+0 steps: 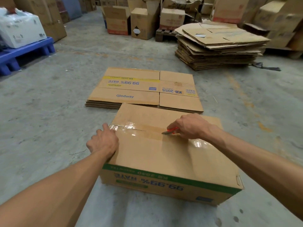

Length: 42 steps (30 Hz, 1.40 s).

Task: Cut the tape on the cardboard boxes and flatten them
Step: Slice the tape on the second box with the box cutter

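On the concrete floor (49, 99) right below me sits the cardboard box (164, 154) I am working on, still standing at full height with green-banded printing on its near side. My left hand (103, 141) lies flat over the box's left top edge, fingers curled down the side to steady it, grasping nothing else. My right hand (188, 126) is clenched around an orange utility knife (170, 130), its blade tip set into the glossy tape (131, 128) running across the top seam. I see a dark slit in the tape from the left edge to roughly the middle; between the slit and the blade I cannot tell whether it has parted, and the shiny stretch under my right wrist looks intact. So I judge this box about half slit on top, with the rest of that seam and the flattening still ahead; whether its underside is taped is hidden. Just beyond it lies one low stack of flattened boxes (142, 89), several layers I cannot count. Farther right stands one tall pile of flattened cardboard (218, 51), and several upright open boxes (144, 22) wait at the back.
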Available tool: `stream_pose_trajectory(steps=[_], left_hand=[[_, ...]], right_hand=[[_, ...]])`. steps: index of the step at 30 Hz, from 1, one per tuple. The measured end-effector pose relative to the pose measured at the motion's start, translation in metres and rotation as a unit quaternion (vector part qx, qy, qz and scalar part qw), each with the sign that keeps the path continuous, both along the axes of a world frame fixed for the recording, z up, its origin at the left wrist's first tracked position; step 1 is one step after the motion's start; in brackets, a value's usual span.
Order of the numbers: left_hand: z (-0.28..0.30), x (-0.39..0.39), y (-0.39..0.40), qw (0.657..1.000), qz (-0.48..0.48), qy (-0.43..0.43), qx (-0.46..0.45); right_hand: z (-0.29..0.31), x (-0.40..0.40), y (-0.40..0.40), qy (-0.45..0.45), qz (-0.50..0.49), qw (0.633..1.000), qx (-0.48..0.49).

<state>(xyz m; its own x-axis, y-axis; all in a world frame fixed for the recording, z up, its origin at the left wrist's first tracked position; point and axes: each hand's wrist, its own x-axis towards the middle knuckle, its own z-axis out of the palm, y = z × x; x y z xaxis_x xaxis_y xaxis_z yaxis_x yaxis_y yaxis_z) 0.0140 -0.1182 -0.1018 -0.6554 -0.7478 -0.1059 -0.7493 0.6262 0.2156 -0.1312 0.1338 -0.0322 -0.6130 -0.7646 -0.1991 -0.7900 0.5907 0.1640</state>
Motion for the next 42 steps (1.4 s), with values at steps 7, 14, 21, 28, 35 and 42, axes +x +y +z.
stream_pose_trajectory(steps=[7,14,21,28,35,42], left_hand=[[0.015,-0.003,0.016,0.998,0.033,-0.018,-0.047],[0.002,-0.039,0.079,0.96,-0.278,-0.032,0.023],[-0.004,-0.037,0.083,0.967,-0.248,-0.06,0.005],[-0.005,-0.038,0.083,0.966,-0.248,-0.073,0.004],[0.02,-0.067,0.153,0.956,-0.284,-0.056,-0.046],[-0.008,-0.088,0.226,0.941,-0.337,-0.033,0.0]], right_hand=[[-0.001,0.0,-0.011,0.028,0.026,0.999,-0.008],[0.002,-0.009,-0.002,-0.005,0.03,0.999,-0.012],[0.007,-0.025,0.067,-0.022,-0.007,1.0,0.013],[0.018,-0.039,0.142,-0.025,-0.065,0.997,0.035],[0.013,-0.042,0.145,0.016,-0.052,0.998,0.036],[0.005,-0.046,0.159,0.006,-0.049,0.999,0.011]])
